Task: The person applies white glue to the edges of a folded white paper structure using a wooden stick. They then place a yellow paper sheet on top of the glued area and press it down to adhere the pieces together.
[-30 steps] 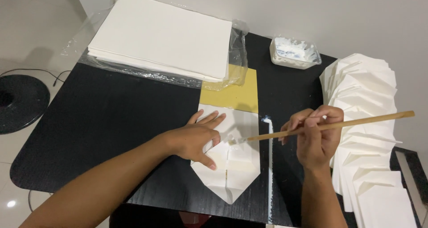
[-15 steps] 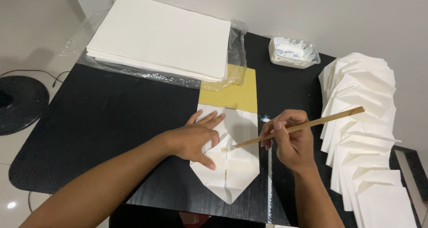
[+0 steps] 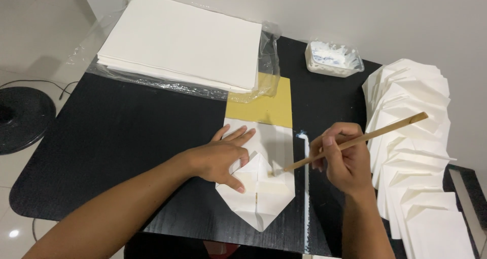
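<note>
Here I see the black worktop (image 3: 127, 152) with a paper stack (image 3: 182, 41) at the back. My left hand (image 3: 220, 160) lies flat and open on the folded paper (image 3: 261, 188) at the front middle. My right hand (image 3: 345, 160) grips a stick (image 3: 355, 142), its tip touching the paper.

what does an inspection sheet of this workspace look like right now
surface: black table, glue streak beside the work
job's things: folded white paper on a yellow board; wooden stick, tip on the paper
clutter: stack of white sheets in plastic; glue tub; pile of folded papers
grippers: left hand flat on paper; right hand grips stick
cables: black cord on floor
surroundings: white wall, tiled floor, round black base
</note>
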